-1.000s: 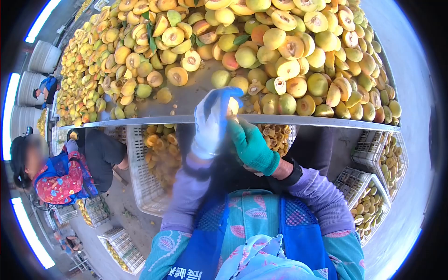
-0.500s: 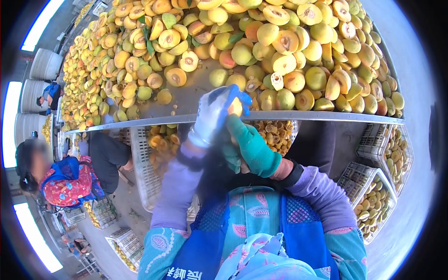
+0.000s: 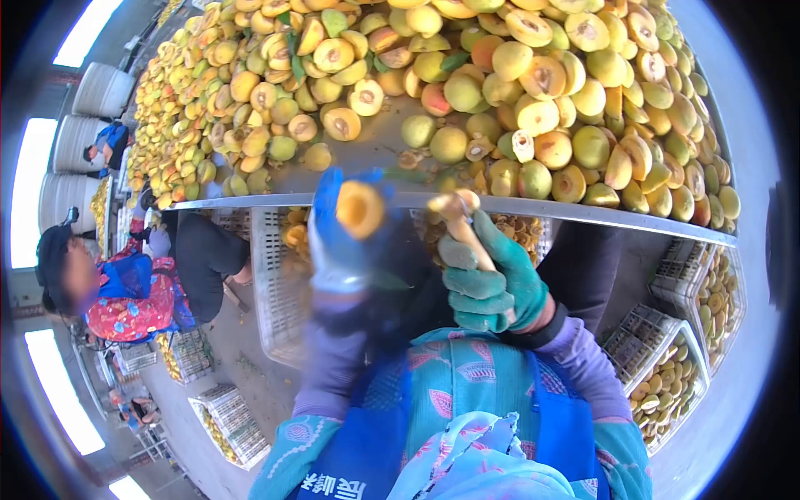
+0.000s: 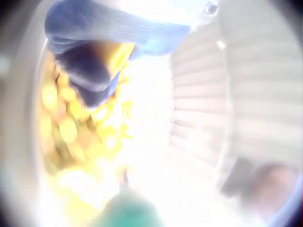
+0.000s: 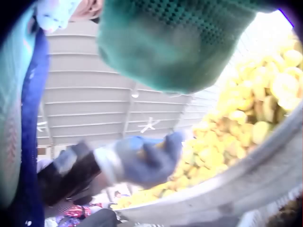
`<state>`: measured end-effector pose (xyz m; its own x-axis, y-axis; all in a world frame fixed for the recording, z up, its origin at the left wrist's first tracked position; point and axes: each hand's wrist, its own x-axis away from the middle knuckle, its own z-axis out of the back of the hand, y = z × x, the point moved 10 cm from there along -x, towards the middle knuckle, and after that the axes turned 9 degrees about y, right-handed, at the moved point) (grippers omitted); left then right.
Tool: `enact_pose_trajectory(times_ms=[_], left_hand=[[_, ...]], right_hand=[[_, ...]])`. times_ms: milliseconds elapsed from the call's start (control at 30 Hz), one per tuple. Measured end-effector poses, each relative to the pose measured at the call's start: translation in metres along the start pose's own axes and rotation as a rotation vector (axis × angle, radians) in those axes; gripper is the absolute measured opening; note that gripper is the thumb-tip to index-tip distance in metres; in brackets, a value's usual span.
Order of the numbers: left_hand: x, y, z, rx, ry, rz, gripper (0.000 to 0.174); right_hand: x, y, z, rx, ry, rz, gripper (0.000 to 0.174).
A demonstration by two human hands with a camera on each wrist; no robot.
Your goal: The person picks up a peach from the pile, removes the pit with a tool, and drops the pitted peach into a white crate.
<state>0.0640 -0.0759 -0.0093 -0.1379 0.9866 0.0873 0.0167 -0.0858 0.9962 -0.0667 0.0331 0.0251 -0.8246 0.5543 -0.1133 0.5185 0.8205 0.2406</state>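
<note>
My left hand [image 3: 335, 242], in a blue and white glove, holds a pitted yellow peach half [image 3: 360, 208] with its cut face toward me, just below the table edge. It is motion-blurred. My right hand [image 3: 490, 282], in a green glove, grips a wooden-handled pitting tool [image 3: 468, 233] upright, with a brownish bit at its tip [image 3: 454, 202]. The two hands are a short way apart. The right wrist view shows the blue glove [image 5: 142, 158] round the yellow fruit, under the green glove [image 5: 175, 42]. In the blurred left wrist view I make out only the blue glove [image 4: 94, 56].
A metal table [image 3: 600, 215] heaped with whole and halved peaches [image 3: 517, 92] stands ahead. White plastic crates [image 3: 271, 292] of fruit halves sit beneath it, more of them at the right [image 3: 667, 375]. Another person [image 3: 125, 292] crouches at the left beside crates.
The hands have come apart: the left swung left and down with the peach half, now cut face up, and the right drew back to the right with the tool upright.
</note>
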Motion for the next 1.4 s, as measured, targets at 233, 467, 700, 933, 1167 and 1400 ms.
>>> enact_pose_trajectory(times_ms=[233, 467, 700, 933, 1167, 1400], left_hand=[[-0.100, 0.028, 0.063, -1.421, 0.170, -0.403, 0.047], [-0.117, -0.021, 0.043, -0.144, -0.286, 0.275, 0.043], [-0.027, -0.014, -0.042, 0.087, -0.267, 0.074, 0.034], [0.015, 0.046, -0.083, -0.462, -0.213, -0.834, 0.023], [0.016, 0.035, -0.081, -0.340, -0.081, -0.621, 0.020], [0.011, 0.014, -0.080, -0.124, -0.021, -0.442, 0.024]], right_hand=[[0.034, -0.030, 0.112, 0.535, 0.907, 0.142, 0.040], [0.032, -0.066, 0.048, 1.083, 0.921, 0.496, 0.040], [-0.002, -0.082, 0.022, 1.733, 0.962, 0.895, 0.031], [0.010, -0.085, 0.026, 1.651, 1.024, 0.942, 0.029], [0.008, -0.078, 0.033, 1.578, 0.996, 0.927, 0.034], [0.004, -0.073, 0.046, 1.160, 0.868, 0.718, 0.044]])
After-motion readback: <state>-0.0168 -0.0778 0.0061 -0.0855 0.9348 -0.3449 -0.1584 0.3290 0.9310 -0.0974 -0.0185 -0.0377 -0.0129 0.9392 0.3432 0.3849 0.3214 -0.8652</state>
